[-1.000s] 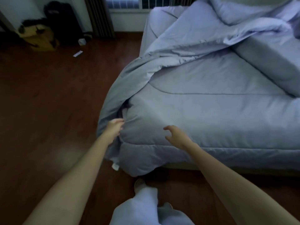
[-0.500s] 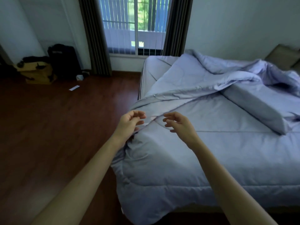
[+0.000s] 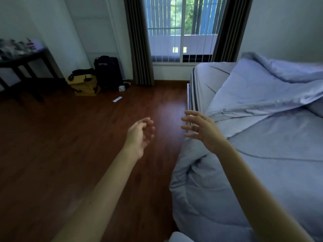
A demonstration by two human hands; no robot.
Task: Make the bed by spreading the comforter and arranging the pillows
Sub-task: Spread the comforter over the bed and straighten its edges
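Hands are both held up in mid-air, with nothing gripped in either. The left hand (image 3: pixel 139 137) is seen over the wooden floor (image 3: pixel 70 154), palm turned inward, fingers loosely curled and a bit blurred, so finer detail can't be made out. The right hand (image 3: pixel 202 131) is raised by the near corner of the bed (image 3: pixel 204 79), fingers spread and mostly straight; whether the fabric is touched can't be told.

The comforter (image 3: pixel 271 154), pale lilac-blue, is laid on the bed to the right. It's flat-ish across the near part, folded back in a diagonal flap further up, and bunched at the corner, where it's draped over the edge toward the floor. Some bare mattress is left showing at the window end.

Further back, a window (image 3: pixel 181 28) is framed by dark curtains (image 3: pixel 139 41). A black bag (image 3: pixel 108 72) and a yellow bag (image 3: pixel 86 86) are set against the wall beside it. A white slip of paper (image 3: pixel 117 99) is lying on the floor in front, and a dark table (image 3: pixel 22 58) with blurred clutter is seen at far left.
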